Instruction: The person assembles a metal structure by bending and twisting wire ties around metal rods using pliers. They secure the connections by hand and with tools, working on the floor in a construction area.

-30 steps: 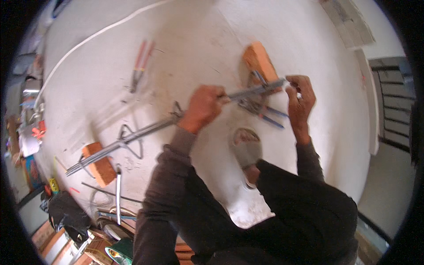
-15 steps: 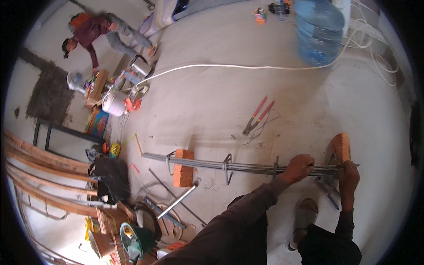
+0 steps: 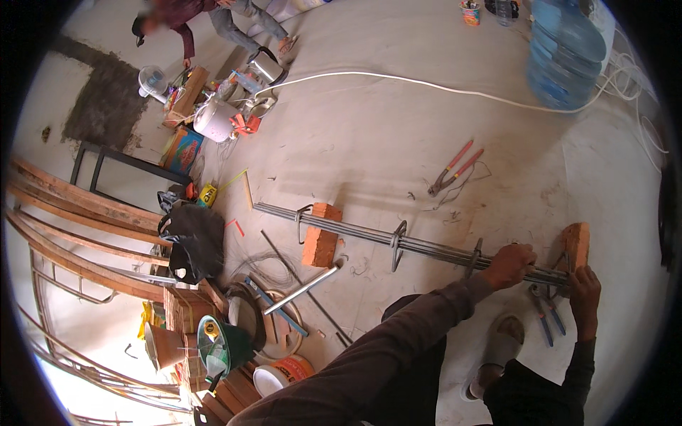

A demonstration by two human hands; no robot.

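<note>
A bundle of long grey steel rods (image 3: 355,231) lies across two orange bricks, the left brick (image 3: 322,234) under it and the right brick (image 3: 575,245) by its right end. Several bent steel stirrups (image 3: 398,245) sit around the bundle. My left hand (image 3: 510,266) is closed in a fist at the rods, just right of one stirrup; what its fingers pinch is hidden. At the right end, the fingers of my right hand (image 3: 585,284) wrap the rods next to the right brick. Blue-handled pliers (image 3: 547,312) lie below, near my foot.
Red-handled cutters (image 3: 455,170) lie beyond the rods with loose wire. A white cable (image 3: 398,77) crosses the floor to a blue water bottle (image 3: 565,57). Left are a black bag (image 3: 195,241), timber planks (image 3: 85,206), a green bucket (image 3: 234,348) and a metal tube (image 3: 302,290). Another person (image 3: 234,21) bends at far left.
The whole view has shifted and turned slightly, so the rods slope more. My right hand now covers the rod ends that stuck out past it. My left hand stays in a fist at the bundle.
</note>
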